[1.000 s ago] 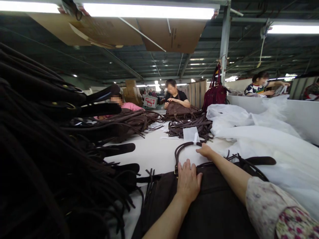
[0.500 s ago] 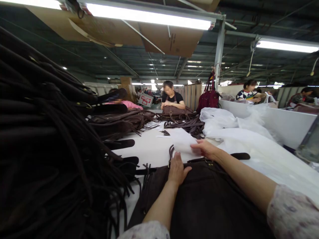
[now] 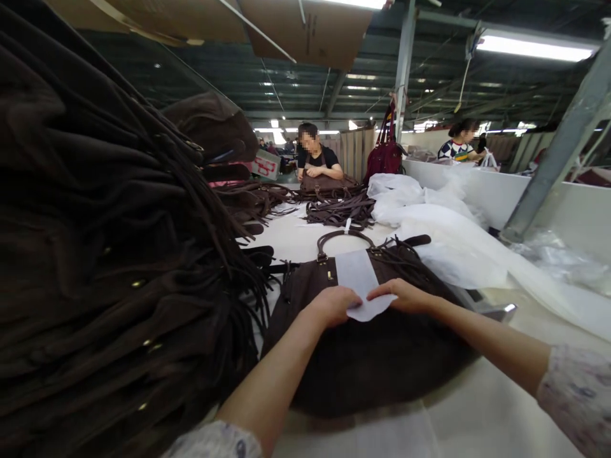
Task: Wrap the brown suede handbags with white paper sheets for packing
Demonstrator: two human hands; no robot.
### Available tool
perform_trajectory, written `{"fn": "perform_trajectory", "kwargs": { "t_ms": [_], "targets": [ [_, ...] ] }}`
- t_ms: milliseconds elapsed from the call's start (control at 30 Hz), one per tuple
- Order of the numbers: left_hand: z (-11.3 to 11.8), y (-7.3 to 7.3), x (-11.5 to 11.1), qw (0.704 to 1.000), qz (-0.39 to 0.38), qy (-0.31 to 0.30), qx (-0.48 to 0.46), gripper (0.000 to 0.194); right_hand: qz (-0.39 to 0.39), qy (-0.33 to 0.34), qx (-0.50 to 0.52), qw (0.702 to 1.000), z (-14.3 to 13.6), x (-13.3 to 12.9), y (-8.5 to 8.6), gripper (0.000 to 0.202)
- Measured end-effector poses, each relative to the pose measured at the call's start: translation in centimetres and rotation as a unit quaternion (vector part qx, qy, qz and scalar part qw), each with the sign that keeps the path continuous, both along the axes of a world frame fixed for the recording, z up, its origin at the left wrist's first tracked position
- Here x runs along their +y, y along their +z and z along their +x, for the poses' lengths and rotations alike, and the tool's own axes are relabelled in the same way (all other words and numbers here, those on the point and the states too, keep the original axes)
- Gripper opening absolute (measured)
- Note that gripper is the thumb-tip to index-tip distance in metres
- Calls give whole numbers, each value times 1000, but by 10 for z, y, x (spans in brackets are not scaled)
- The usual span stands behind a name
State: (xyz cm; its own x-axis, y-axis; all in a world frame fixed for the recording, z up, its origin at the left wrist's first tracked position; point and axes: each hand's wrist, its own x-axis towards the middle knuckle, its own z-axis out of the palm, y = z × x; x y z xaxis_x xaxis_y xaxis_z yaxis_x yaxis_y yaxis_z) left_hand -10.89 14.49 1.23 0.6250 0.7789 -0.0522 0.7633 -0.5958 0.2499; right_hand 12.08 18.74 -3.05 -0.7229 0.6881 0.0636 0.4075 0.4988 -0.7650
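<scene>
A dark brown handbag (image 3: 382,362) lies on the white table, its looped handle (image 3: 346,234) towards the far side. Over the bag's upper middle hangs a strip of white paper (image 3: 357,273). My left hand (image 3: 337,305) pinches the paper's lower left edge, with the thumb on top. At the lower right edge, my right hand (image 3: 401,296) has the same paper between thumb and fingers. A small brass-coloured fitting shows on the bag left of the paper.
Dark brown bags with long straps (image 3: 119,254) are piled high at the left. White plastic sheeting (image 3: 458,242) lies at the right, beside a slanted metal post (image 3: 558,140). A person (image 3: 317,156) leans over a brown bag across the table.
Both hands have come down nearer to me with the white paper, which now lies over the bag's front. The bag's handle stands in full view, and the camera view has tilted down.
</scene>
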Motion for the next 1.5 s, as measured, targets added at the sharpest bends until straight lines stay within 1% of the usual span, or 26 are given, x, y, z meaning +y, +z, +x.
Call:
{"fn": "perform_trajectory", "kwargs": {
  "t_ms": [33,100,200,267,367,433,500,567,667,733,867,933,1000,1133,1200,1267,1333,1367,1433,1500],
  "targets": [
    [3,-1,-14,1000,0,-3,4,42,14,14,-18,1000,2,-9,-1,49],
    [6,-5,-37,1000,1,-5,8,38,39,32,-54,997,5,-26,-2,56],
    [10,-9,-62,1000,5,3,12,26,61,41,-96,993,7,-51,1,55],
    [13,-11,-75,1000,10,12,14,25,86,35,-126,988,10,-68,5,54],
    [20,-12,-91,999,19,30,19,35,118,4,-181,976,20,-93,11,62],
    [24,-15,-101,998,26,45,20,38,102,-5,-214,971,29,-106,14,71],
    [24,-19,-110,998,34,58,17,40,83,5,-234,969,39,-116,17,81],
    [23,-22,-116,997,39,65,11,43,86,18,-242,966,46,-122,20,87],
    [19,-24,-125,998,30,63,6,57,120,26,-252,960,48,-128,21,88],
    [18,-23,-131,998,17,64,5,64,150,18,-265,952,45,-133,20,86],
    [22,-20,-147,993,28,118,0,53,218,-7,-298,929,38,-144,15,76],
    [24,-22,-154,989,43,138,-9,48,246,2,-303,921,37,-147,12,70],
    [27,-26,-158,988,59,141,-22,43,266,17,-301,916,36,-148,8,66],
    [32,-35,-157,986,93,132,-34,40,270,41,-294,916,34,-138,0,68],
    [35,-36,-154,986,104,132,-21,42,254,49,-296,920,32,-133,-3,71],
    [38,-34,-152,983,123,135,-3,46,242,43,-296,923,29,-129,-4,69],
    [42,-31,-150,979,147,141,14,45,244,34,-292,924,27,-127,0,61],
    [43,-29,-149,977,155,146,23,41,251,33,-288,924,27,-126,3,56],
    [46,-24,-146,972,171,153,43,29,264,41,-282,921,28,-122,13,46],
    [48,-18,-142,965,202,153,61,17,271,49,-276,921,28,-116,27,41]
  ]
}}
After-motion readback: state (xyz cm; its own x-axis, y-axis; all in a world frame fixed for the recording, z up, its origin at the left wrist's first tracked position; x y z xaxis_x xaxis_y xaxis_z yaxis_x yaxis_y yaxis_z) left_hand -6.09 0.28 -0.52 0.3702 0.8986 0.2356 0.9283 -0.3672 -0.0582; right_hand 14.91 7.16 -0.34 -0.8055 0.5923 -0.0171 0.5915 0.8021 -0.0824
